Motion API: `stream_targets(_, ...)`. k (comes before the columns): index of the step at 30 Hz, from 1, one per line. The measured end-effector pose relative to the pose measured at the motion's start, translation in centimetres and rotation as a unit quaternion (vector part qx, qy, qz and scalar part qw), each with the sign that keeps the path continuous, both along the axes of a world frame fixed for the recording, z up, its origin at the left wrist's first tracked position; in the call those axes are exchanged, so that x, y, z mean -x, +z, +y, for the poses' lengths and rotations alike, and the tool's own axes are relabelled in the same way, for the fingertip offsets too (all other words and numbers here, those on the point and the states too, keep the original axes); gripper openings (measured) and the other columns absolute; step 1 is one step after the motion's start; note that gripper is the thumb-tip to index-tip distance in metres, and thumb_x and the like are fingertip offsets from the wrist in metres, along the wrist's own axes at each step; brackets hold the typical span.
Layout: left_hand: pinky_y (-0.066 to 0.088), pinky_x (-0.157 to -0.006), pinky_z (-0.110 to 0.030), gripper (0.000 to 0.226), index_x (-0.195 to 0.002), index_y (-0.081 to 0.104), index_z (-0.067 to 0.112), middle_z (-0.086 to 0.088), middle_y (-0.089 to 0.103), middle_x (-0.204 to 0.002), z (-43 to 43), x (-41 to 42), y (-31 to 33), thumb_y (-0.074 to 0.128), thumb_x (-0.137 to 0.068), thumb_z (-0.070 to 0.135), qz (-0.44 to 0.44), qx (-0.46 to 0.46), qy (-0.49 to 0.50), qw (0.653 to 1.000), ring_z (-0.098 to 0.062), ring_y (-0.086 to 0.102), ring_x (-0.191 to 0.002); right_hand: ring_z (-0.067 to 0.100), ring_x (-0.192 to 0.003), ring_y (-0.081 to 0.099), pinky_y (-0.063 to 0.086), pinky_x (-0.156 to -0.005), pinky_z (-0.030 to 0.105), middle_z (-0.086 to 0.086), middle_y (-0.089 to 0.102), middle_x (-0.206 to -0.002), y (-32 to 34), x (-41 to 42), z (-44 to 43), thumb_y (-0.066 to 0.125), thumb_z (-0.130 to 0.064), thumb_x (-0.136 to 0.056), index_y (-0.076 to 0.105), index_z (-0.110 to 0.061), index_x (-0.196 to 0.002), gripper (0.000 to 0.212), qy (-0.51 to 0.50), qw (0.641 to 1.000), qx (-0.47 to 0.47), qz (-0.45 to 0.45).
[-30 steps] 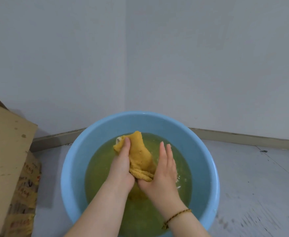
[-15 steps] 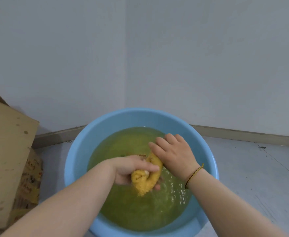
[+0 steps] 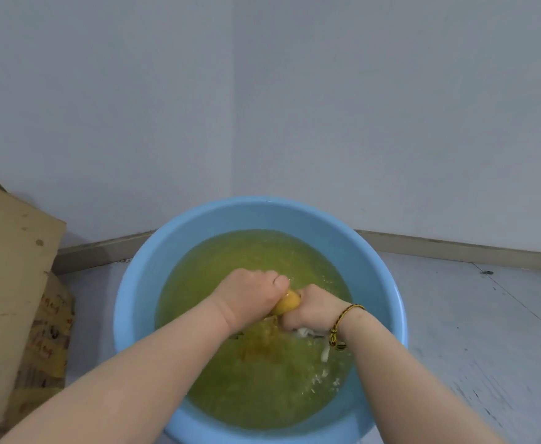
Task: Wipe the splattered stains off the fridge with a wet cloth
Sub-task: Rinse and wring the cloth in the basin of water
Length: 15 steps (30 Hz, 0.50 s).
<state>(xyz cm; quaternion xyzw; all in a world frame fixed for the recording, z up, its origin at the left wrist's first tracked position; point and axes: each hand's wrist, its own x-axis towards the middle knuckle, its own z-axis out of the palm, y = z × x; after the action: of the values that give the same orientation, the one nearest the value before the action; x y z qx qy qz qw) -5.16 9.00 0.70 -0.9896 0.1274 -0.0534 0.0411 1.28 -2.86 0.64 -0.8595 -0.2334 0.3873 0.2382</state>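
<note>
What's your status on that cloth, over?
Left hand and right hand: tight grip on yellow cloth, twisting it. Cloth over yellowish water in blue basin. Cardboard box at left, apart from basin.

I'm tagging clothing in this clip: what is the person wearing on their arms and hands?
No sleeves or gloves show: the left hand and right hand are bare, and so are the arms. A thin braided bracelet, yellow and dark with a knotted end, circles the right wrist.

Smooth glossy plastic basin (image 3: 141, 283), nubby wet cloth (image 3: 286, 302), matt cardboard box (image 3: 10, 283).
</note>
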Motion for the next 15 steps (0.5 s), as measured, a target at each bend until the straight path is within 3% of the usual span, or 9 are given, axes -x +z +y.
stream_targets(2, 0.037, -0.053, -0.019, 0.028, -0.095, 0.061, 0.011, -0.005, 0.065, -0.089, -0.3, 0.2, 0.4, 0.073, -0.071, 0.020, -0.011, 0.043, 0.041, 0.998, -0.014, 0.063, -0.073, 0.010, -0.052, 0.043, 0.035, -0.051, 0.020, -0.004, 0.048, -0.055, 0.4, 0.1, -0.1, 0.070, -0.020, -0.073, 0.048, -0.016, -0.060, 0.026, -0.027, 0.999, 0.008, 0.021)
stream_targets(3, 0.042, -0.072, -0.021, 0.035, -0.113, 0.054, 0.012, -0.008, 0.060, -0.110, -0.4, 0.1, -0.1, 0.063, -0.079, 0.018, -0.012, 0.047, 0.082, 0.995, -0.017, 0.059, -0.095, 0.010, -0.054, 0.044, 0.036, -0.052, 0.020, -0.004, 0.048, -0.058, 0.5, 0.1, -0.1, 0.069, -0.021, -0.074, 0.048, -0.017, -0.061, 0.025, -0.052, 0.998, 0.009, 0.014)
stream_targets(5, 0.013, -0.113, -0.034, 0.068, -0.145, 0.010, 0.017, -0.012, 0.015, -0.150, -1.2, 0.5, -0.9, 0.045, -0.088, 0.006, 0.008, 0.090, 0.212, 0.973, -0.027, 0.019, -0.138, 0.013, -0.059, 0.049, 0.039, -0.058, 0.021, -0.004, 0.052, -0.063, 0.6, 0.3, -0.2, 0.061, -0.020, -0.077, 0.047, -0.019, -0.064, 0.019, -0.081, 0.994, 0.022, -0.065)
stream_targets(7, -0.004, -0.114, -0.038, 0.090, -0.144, -0.017, 0.019, -0.008, -0.017, -0.153, -2.2, 1.2, -0.4, 0.047, -0.085, 0.000, 0.050, 0.235, 0.329, 0.913, -0.027, -0.009, -0.142, 0.020, -0.075, 0.056, 0.035, -0.066, 0.024, -0.003, 0.058, -0.075, 0.8, 0.7, -0.1, 0.054, -0.020, -0.079, 0.043, -0.021, -0.069, 0.014, -0.048, 0.962, 0.080, -0.255)
stream_targets(8, 0.003, -0.115, -0.037, 0.094, -0.144, -0.016, 0.018, -0.007, -0.012, -0.154, -2.5, 1.3, -0.4, 0.054, -0.083, 0.004, 0.059, 0.391, 0.368, 0.842, -0.026, -0.003, -0.143, 0.023, -0.079, 0.057, 0.031, -0.068, 0.027, -0.002, 0.061, -0.077, 0.6, 0.9, -0.1, 0.057, -0.017, -0.075, 0.040, -0.021, -0.067, 0.019, -0.021, 0.920, 0.082, -0.383)
stream_targets(10, 0.033, -0.103, -0.039, 0.099, -0.146, 0.006, 0.008, -0.013, 0.044, -0.136, -2.5, 1.0, -0.4, 0.071, -0.073, 0.022, 0.088, 0.738, 0.387, 0.545, -0.025, 0.043, -0.123, 0.025, -0.067, 0.057, 0.028, -0.069, 0.031, 0.001, 0.058, -0.061, 0.0, 1.1, 0.1, 0.071, -0.009, -0.049, 0.044, -0.020, -0.057, 0.030, 0.006, 0.803, 0.059, -0.594)
stream_targets(12, 0.050, -0.077, -0.037, 0.081, -0.128, 0.046, -0.005, -0.015, 0.066, -0.086, -1.5, 0.5, -0.3, 0.078, -0.063, 0.033, 0.081, 0.881, 0.373, 0.280, -0.026, 0.060, -0.079, 0.026, -0.069, 0.055, 0.042, -0.079, 0.041, 0.003, 0.057, -0.059, -1.1, 1.5, 0.2, 0.066, -0.006, -0.041, 0.055, -0.015, -0.061, 0.024, 0.024, 0.731, -0.069, -0.678)
stream_targets(13, 0.052, -0.070, -0.038, 0.065, -0.110, 0.057, -0.005, -0.017, 0.067, -0.078, -1.0, 0.5, -0.1, 0.076, -0.064, 0.036, 0.077, 0.903, 0.371, 0.203, -0.026, 0.061, -0.071, 0.027, -0.075, 0.054, 0.050, -0.078, 0.040, 0.005, 0.061, -0.067, -1.5, 2.2, 0.5, 0.060, -0.009, -0.049, 0.055, -0.012, -0.070, 0.022, 0.054, 0.725, -0.119, -0.676)
stream_targets(15, 0.051, -0.063, -0.038, 0.038, -0.085, 0.060, -0.002, -0.015, 0.066, -0.062, -0.4, 0.6, 0.3, 0.067, -0.077, 0.035, 0.087, 0.917, 0.360, 0.149, -0.026, 0.062, -0.061, 0.024, -0.071, 0.060, 0.054, -0.056, 0.026, 0.007, 0.066, -0.080, -1.8, 3.6, 0.9, 0.050, -0.007, -0.060, 0.045, -0.012, -0.083, 0.024, 0.083, 0.743, -0.193, -0.635)
